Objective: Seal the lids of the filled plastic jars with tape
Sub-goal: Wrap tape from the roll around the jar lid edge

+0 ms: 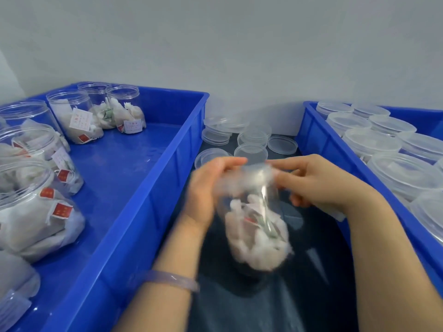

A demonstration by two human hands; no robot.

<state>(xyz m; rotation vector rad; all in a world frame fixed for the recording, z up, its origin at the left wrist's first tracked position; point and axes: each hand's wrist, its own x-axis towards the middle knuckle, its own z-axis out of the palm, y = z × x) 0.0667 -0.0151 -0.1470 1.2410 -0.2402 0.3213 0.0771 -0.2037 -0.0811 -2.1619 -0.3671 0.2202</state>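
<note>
The left hand (211, 185) and right hand (318, 183) clamp the jar (254, 226) at its lid end, over mid-bench (311, 295). They are probably tightening the lid. Next comes tape, unseen here.

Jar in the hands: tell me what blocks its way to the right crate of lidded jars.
The left hand and right hand grip the jar; only the right crate's near wall stands between.

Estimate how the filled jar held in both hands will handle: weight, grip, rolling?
Probably light for its size: the jar holds loose white sachets with air gaps. Its smooth, glossy clear wall looks slippery, which may be why the left hand and right hand both grip its upper end. Being round, it would likely roll if laid sideways.
</note>
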